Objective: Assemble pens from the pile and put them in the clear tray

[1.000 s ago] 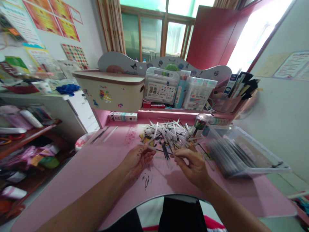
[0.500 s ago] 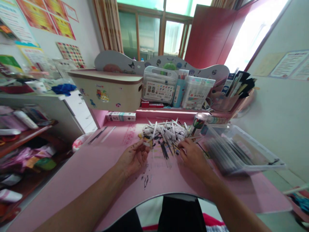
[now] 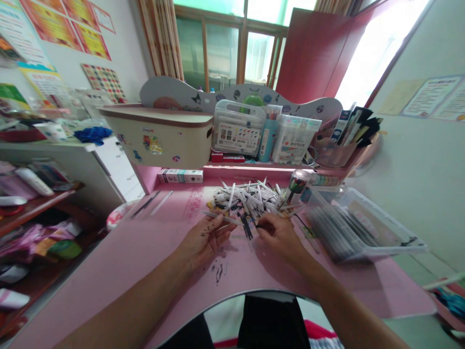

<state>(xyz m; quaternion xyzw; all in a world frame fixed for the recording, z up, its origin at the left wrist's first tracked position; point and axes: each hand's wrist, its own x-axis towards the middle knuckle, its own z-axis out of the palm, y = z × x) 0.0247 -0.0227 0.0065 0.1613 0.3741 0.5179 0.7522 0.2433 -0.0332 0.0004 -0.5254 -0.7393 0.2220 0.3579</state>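
My left hand (image 3: 203, 240) rests low on the pink desk and holds a thin white pen barrel (image 3: 221, 218) across its fingertips. My right hand (image 3: 278, 236) sits at the front of a heap of white pen barrels (image 3: 243, 198), its fingers pinched on a thin black refill (image 3: 259, 225). Several loose black refills (image 3: 247, 227) lie between my hands, at the edge of the heap. Dark ink specks (image 3: 218, 272) mark the desk below my left hand.
A clear plastic tray of pens (image 3: 363, 228) stands right of my right hand, and a metal can (image 3: 297, 186) stands behind it. A cream storage box (image 3: 156, 140) and boxed markers (image 3: 238, 130) fill the shelf at the back of the pink desk (image 3: 138, 242).
My right hand has moved left and lifted slightly from the heap. The white barrel now lies plainly across my left fingers. The whole view has tilted slightly.
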